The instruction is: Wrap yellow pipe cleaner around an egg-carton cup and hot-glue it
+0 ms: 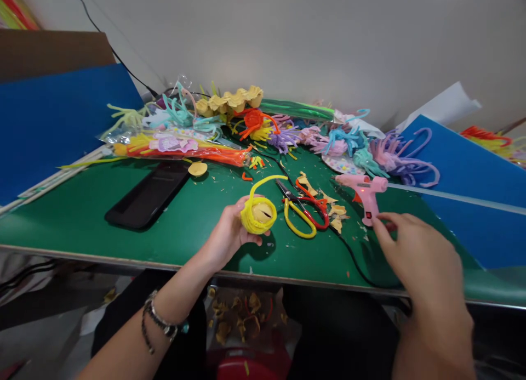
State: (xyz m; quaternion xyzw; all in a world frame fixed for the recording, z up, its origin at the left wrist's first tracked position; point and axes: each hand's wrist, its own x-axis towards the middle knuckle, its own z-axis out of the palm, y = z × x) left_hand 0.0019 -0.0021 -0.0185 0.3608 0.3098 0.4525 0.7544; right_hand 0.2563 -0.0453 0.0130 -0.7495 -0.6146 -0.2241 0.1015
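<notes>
Holds the ball, wrapped in yellow pipe cleaner, in the left hand above the table, likely cupped to prevent unwinding. Touches the glue gun with the right hand, low down; cannot tell whether gripped. Has scissors, scraps and cord between, in the way.

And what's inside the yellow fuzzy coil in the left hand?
Inside the yellow coil there's a tan, rounded piece with a dark slit. The coil and left hand cover the rest, so that can't be seen.
</notes>
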